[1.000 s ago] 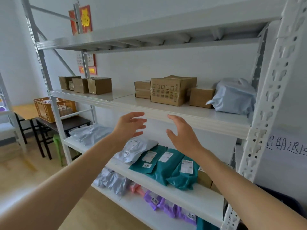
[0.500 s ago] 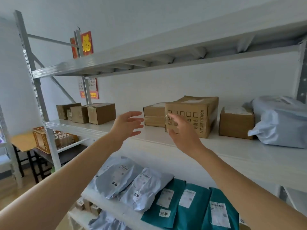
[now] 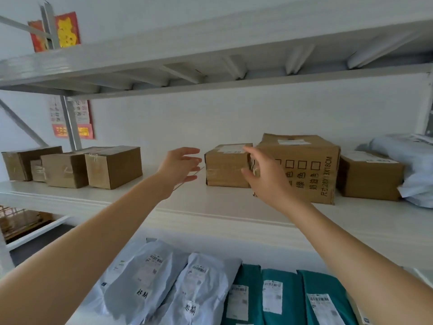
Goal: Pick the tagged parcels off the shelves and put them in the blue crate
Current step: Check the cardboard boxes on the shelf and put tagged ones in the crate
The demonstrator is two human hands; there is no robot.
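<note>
Between your two hands, on the shelf (image 3: pixel 210 207) you are reaching over, sits the small box (image 3: pixel 222 170), and that looks like your target. Your left hand (image 3: pixel 180 166) is open, fingers spread, just short of the box's left side and not touching it. Your right hand (image 3: pixel 267 181) is also open and empty. It hangs in front of the seam where the small box meets the big printed box (image 3: pixel 309 165). Whether its fingertips touch cardboard yet, I cannot tell. The hands are apart, with the box in the gap.

The small box turns its wide face to you and carries a label on top; how far it runs back toward the wall is not clear. Your right hand is the nearer, but the big printed box stands tight against that side, so your fingers have little room there. Judging by this, slide the small box forward or leftward first, then take it from both sides.

Farther left of your left hand stand three brown boxes (image 3: pixel 112 166). Right of the big box are another box (image 3: pixel 370 179) and a grey bag (image 3: pixel 414 165). Below your forearms lie grey mailers (image 3: pixel 140 275) with handwritten tags, beside green mailers (image 3: pixel 281 299). You cannot see the blue crate from this position.
</note>
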